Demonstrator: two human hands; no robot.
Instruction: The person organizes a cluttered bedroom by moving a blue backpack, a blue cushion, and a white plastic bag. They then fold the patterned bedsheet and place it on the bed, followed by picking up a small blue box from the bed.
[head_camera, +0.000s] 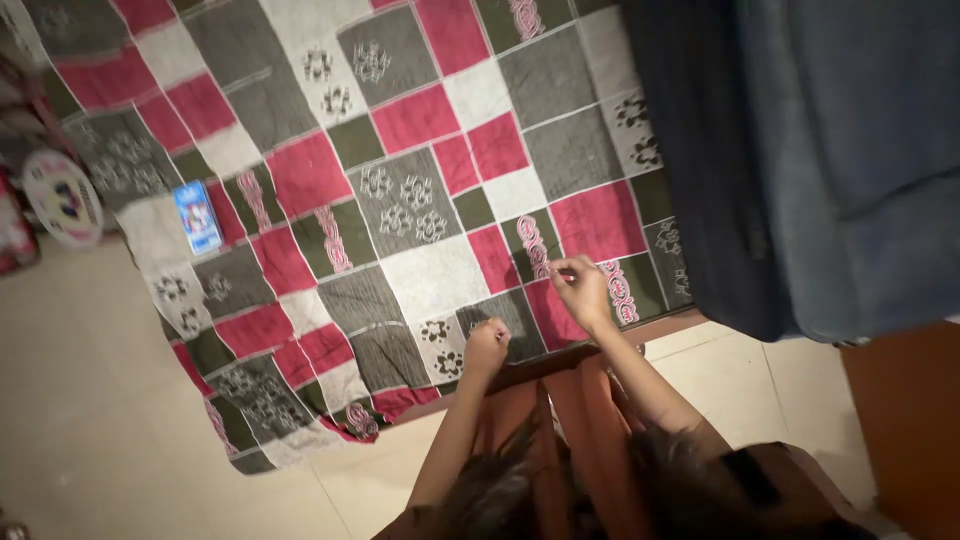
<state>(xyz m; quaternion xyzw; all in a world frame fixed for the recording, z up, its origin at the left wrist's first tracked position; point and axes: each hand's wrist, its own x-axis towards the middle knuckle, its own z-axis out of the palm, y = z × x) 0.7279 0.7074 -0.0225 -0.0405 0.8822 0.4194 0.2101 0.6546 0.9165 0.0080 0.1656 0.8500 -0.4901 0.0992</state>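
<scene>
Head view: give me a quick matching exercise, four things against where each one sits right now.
Things:
1. left hand
2. right hand
3. blue packet
4. dark blue cloth

Places:
A. lying alone on the patchwork quilt, far left
B. fisted at the quilt's near edge, on a grey patch
C. heaped over the quilt's right side
D. fingers pinched on a pink patterned patch

Pairs: 1-B, 2-D, 3-A, 4-C
</scene>
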